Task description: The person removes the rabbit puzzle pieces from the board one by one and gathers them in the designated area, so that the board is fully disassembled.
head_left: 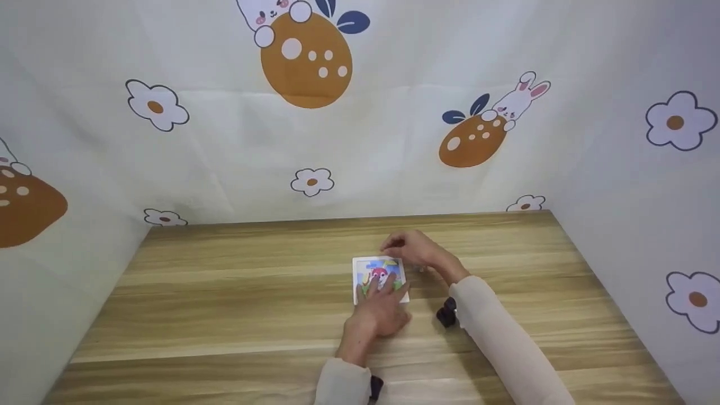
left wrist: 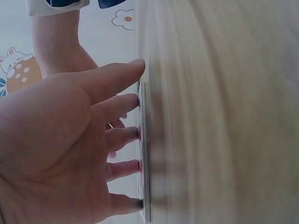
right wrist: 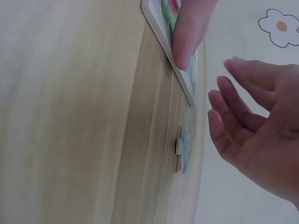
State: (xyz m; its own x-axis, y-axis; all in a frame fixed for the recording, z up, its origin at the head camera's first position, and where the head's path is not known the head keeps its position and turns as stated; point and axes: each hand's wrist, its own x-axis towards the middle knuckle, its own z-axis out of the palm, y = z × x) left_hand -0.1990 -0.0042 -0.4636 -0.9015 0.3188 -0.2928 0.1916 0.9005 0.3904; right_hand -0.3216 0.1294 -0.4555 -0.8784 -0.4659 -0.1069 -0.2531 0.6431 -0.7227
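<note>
A small square jigsaw puzzle [head_left: 363,267] with a white border and a colourful picture lies on the wooden table. The spread fingers of my left hand [head_left: 379,312] rest on its picture, covering the lower part. In the left wrist view, the fingertips of that hand [left wrist: 60,135] touch the upper face of the thin board [left wrist: 145,163]. Just beyond the puzzle's far right corner hovers my right hand [head_left: 419,248], its fingers loosely bent with nothing between them. Below it, in the right wrist view, a loose jigsaw piece [right wrist: 184,151] lies apart from the board.
The wooden table [head_left: 225,298] runs back to a pale fabric curtain [head_left: 242,146] printed with rabbits and flowers, which also encloses both sides. A dark device [head_left: 447,313] is strapped at the right wrist, near the light sleeve [head_left: 506,337].
</note>
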